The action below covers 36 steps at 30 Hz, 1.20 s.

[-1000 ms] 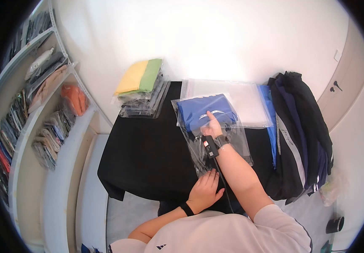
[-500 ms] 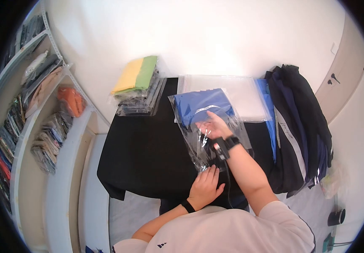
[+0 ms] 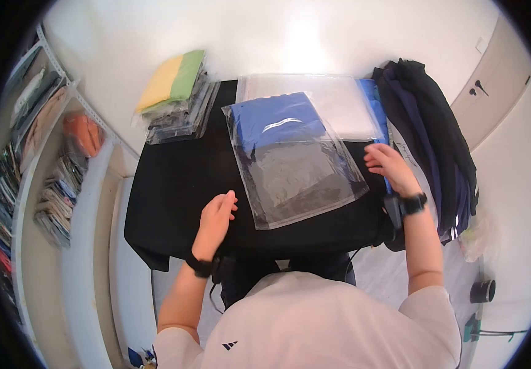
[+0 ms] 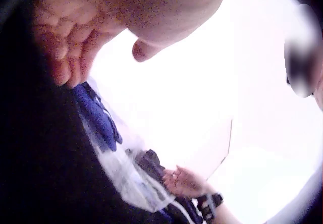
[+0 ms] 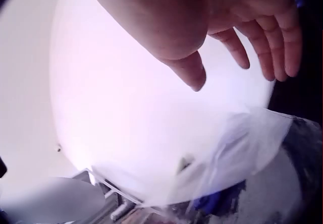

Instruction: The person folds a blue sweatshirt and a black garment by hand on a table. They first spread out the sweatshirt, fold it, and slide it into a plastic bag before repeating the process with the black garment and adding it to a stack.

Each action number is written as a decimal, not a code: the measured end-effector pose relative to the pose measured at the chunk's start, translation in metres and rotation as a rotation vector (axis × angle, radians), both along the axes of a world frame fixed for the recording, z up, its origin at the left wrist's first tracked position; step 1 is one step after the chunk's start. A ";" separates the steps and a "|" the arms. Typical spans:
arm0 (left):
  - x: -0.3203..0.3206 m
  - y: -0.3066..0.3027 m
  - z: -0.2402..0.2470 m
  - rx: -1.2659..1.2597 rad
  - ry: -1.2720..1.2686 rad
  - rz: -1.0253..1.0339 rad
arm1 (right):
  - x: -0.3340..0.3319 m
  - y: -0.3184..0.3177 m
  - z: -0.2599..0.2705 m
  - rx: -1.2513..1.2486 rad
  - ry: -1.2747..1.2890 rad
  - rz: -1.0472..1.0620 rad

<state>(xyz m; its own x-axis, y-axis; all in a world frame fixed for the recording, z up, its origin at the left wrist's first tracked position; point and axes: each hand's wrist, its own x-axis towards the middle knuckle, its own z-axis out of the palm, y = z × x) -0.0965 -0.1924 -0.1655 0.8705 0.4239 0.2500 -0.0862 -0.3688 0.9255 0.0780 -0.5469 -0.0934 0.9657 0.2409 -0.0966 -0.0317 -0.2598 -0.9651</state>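
Note:
A folded blue garment (image 3: 281, 123) with a white printed line lies inside a clear plastic bag (image 3: 293, 184) on the black-covered table (image 3: 173, 184). The garment fills the far part of the bag, and the near part is flat. To the left of the bag's near corner, my left hand (image 3: 215, 221) hovers with relaxed fingers and holds nothing. My right hand (image 3: 393, 169) is off the bag's right side, beside the dark clothes, its fingers loosely bent and nothing in them. In the right wrist view its fingers (image 5: 267, 47) hang spread, away from the bag.
A stack of bagged clothes (image 3: 179, 98) with a yellow and green one on top stands at the back left. Flat clear bags (image 3: 339, 104) lie behind the blue garment. Dark clothes (image 3: 431, 123) are heaped at the right edge. Shelves of bagged clothes (image 3: 62, 190) line the left.
The right hand has left the bagged garment and moved right. My left hand has let go of the bag's near end and moved left. The bag now lies flatter.

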 end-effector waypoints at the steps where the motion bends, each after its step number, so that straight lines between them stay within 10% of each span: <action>1: 0.008 0.003 0.011 -0.165 0.246 -0.054 | 0.005 0.005 -0.009 0.011 -0.005 -0.007; 6: 0.032 -0.001 0.016 -0.335 0.591 -0.139 | 0.022 0.023 -0.045 -0.281 0.197 0.100; 13: 0.020 0.015 0.012 -0.356 0.229 -0.141 | 0.006 0.003 -0.057 0.089 0.213 0.209; 17: -0.024 0.039 0.033 -0.302 0.471 -0.288 | -0.038 -0.022 -0.041 0.043 0.387 0.541; 36: 0.065 0.038 0.015 -0.263 0.712 -0.312 | 0.012 0.031 -0.070 0.107 0.560 0.213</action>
